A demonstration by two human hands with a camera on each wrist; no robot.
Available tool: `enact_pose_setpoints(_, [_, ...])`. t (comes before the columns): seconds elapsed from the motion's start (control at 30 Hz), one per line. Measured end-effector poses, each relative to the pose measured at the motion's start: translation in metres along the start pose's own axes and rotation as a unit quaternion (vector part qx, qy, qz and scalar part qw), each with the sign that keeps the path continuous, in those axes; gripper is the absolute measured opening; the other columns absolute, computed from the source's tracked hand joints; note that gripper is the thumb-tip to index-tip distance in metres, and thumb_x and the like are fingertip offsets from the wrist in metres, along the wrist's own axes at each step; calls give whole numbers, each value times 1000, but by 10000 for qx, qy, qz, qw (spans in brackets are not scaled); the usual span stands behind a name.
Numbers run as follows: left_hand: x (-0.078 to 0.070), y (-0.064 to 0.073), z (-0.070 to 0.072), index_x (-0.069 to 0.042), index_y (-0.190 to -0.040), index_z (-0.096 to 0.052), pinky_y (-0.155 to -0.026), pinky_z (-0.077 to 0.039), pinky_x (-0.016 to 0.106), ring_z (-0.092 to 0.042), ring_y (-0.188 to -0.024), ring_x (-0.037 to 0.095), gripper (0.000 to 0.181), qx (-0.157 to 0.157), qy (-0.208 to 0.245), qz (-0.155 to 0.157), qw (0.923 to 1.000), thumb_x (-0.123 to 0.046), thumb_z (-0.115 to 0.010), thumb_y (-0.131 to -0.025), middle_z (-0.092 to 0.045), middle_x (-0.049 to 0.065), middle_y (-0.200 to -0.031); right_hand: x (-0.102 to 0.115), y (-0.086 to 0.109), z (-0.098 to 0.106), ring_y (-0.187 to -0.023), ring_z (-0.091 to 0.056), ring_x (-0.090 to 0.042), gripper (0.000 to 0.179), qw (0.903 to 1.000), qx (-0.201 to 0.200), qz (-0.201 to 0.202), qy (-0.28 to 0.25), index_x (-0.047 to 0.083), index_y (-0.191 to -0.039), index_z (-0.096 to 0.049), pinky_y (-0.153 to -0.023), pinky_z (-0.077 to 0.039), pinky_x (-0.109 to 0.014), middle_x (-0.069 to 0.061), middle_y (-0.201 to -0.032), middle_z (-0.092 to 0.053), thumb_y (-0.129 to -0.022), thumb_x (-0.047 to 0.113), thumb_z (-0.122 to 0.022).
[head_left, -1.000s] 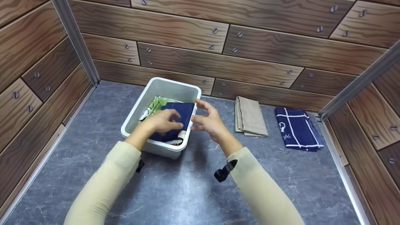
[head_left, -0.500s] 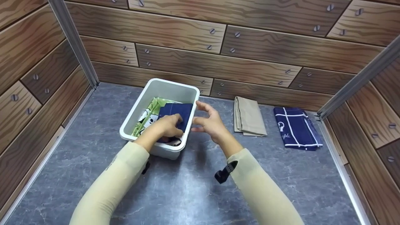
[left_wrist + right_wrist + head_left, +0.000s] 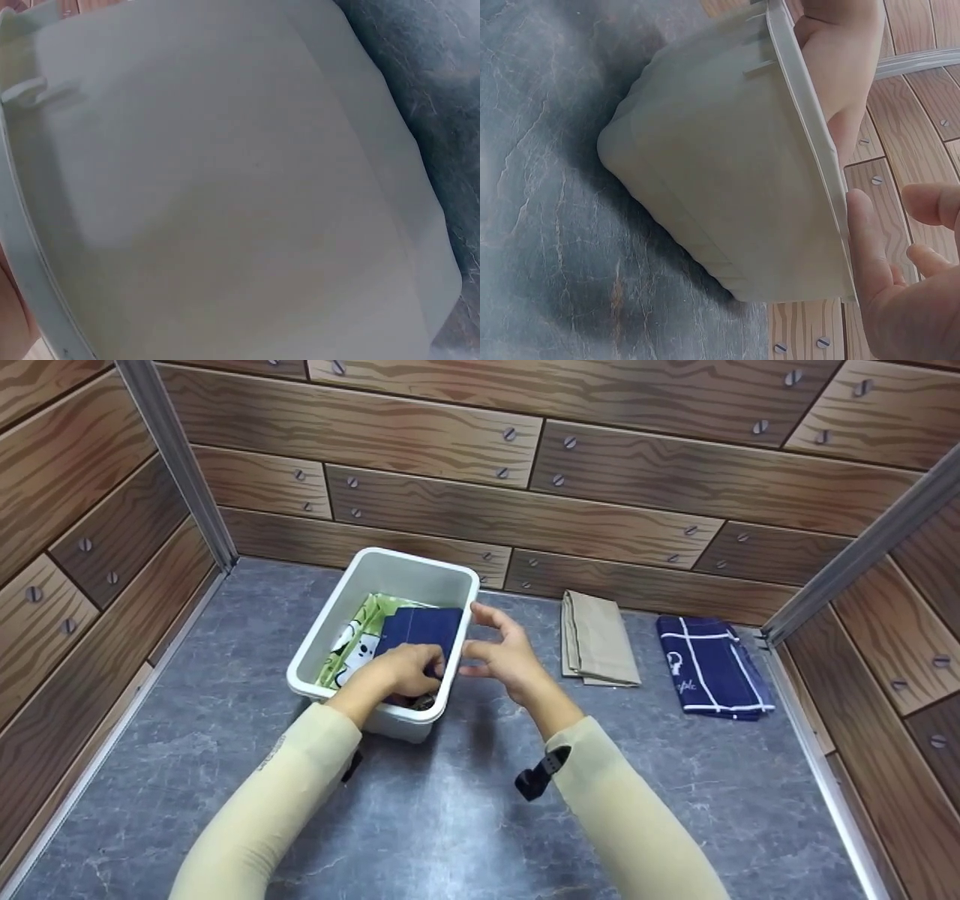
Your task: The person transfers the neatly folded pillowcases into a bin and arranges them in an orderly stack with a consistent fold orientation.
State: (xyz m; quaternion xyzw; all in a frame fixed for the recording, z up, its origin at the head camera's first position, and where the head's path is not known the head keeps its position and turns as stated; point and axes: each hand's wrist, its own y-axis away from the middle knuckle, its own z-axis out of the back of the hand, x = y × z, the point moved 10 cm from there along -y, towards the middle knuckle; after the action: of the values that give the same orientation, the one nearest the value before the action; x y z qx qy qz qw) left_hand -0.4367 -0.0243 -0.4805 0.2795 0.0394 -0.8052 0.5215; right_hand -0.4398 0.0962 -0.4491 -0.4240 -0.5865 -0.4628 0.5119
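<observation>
1. Beneath everything spreads the grey bench [image 3: 450, 840], its flat top giving the load a level rest.
2. Left of centre stands the white bin [image 3: 420, 574], upright and mouth up, presumably placed there for easy reach from above.
3. Well over to the right lies a navy checked cloth [image 3: 712, 667], folded flat, likely to keep it compact.
4. Nearer the bin, yet apart from it, the beige cloth [image 3: 600, 637] is folded too.
5. Inside the bin, the dark blue cloth [image 3: 424, 628] sits toward the right wall, seemingly overlapping the green cloth [image 3: 367, 619].
6. Outside that wall, the right hand [image 3: 504, 652] grasps nothing; its fingers are spread, touching the rim, apparently to steady it.
7. Over the dark blue cloth dips the left hand [image 3: 405, 671], perhaps to settle it; its fingertips are hidden, so I cannot tell whether it grips fabric.
</observation>
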Motion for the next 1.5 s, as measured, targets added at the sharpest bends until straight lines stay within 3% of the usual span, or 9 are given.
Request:
enact_pose_setpoints(0.33, [8, -5, -11, -9, -102, -56, -68, -49, 34, -59, -86, 27, 33, -10, -54, 431, 9991, -9, -75, -76, -60, 9, -93, -4, 2, 1, -95, -63, -29, 71, 10000, 8, -78, -20, 8, -149, -44, -73, -62, -39, -21, -146, -35, -83, -11, -62])
enact_pose_setpoints(0.57, [4, -8, -14, -10, -96, -52, -79, -53, 47, -62, -94, 36, 27, -246, -385, 480, 9978, -6, -70, -77, -62, 15, -95, -13, 6, 16, -104, -60, -35, 66, 9998, -142, -121, -12, 10, -146, -47, -77, -62, -43, -19, -144, -37, -85, -9, -63])
enact_pose_setpoints(0.67, [2, -9, -15, -10, -97, -52, -83, -52, 51, -63, -97, 39, 23, -245, -593, 372, 9972, -9, -69, -81, -63, 17, -96, -17, 3, 31, -108, -61, -37, 66, 9975, -234, 120, 655, 9, -146, -48, -82, -60, -44, -21, -143, -40, -84, -6, -64])
enact_pose_setpoints(0.77, [-1, -8, -16, -11, -99, -50, -85, -52, 52, -63, -100, 38, 25, -174, -628, 304, 9974, -12, -68, -83, -64, 17, -98, -19, 1, 59, -112, -62, -40, 66, 9726, -546, 566, 2189, 9, -145, -50, -89, -58, -46, -22, -142, -46, -82, 2, -69])
enact_pose_setpoints(0.87, [1, -6, -16, -11, -110, -47, -86, -51, 51, -62, -102, 39, 37, -140, -406, 450, 9981, -16, -70, -83, -65, 20, -105, -25, 1, 93, -120, -57, -40, 65, 9194, -923, 853, 3727, 8, -143, -52, -100, -50, -48, -22, -140, -50, -82, 10, -72])
enact_pose_setpoints(0.97, [8, -3, -15, -8, -124, -40, -88, -51, 51, -62, -105, 41, 53, -179, -206, 928, 9953, -24, -72, -84, -65, 25, -113, -32, 4, 119, -124, -51, -43, 64, 8763, -1063, 1078, 4574, 5, -142, -53, -106, -42, -54, -22, -138, -51, -81, 13, -72])
enact_pose_setpoints(1.1, [16, -2, -15, -3, -116, -53, -88, -53, 51, -62, -106, 40, 47, -3, -610, 1453, 9875, -34, -72, -87, -65, 23, -116, -40, 8, 146, -127, -45, -47, 65, 8368, -1171, 1283, 5192, 5, -143, -52, -109, -36, -56, -25, -139, -50, -81, 14, -70])
enact_pose_setpoints(1.23, [15, -5, -16, -6, -95, -63, -82, -55, 49, -63, -101, 37, 28, 228, -1024, 1427, 9842, -29, -75, -83, -67, 19, -112, -53, 12, 168, -132, -39, -50, 68, 8265, -1213, 1019, 5402, 6, -146, -49, -112, -31, -58, -27, -144, -44, -82, 15, -69])
enact_pose_setpoints(1.5, [21, -8, 0, -6, -107, -68, -85, -55, 52, -63, -109, 41, 37, -358, -1162, 1618, 9793, -32, -70, -80, -68, 20, -117, -77, 17, 192, -136, -31, -53, 68, 8380, -1150, 326, 5325, 8, -149, -44, -112, -29, -62, -29, -149, -36, -86, 20, -67])
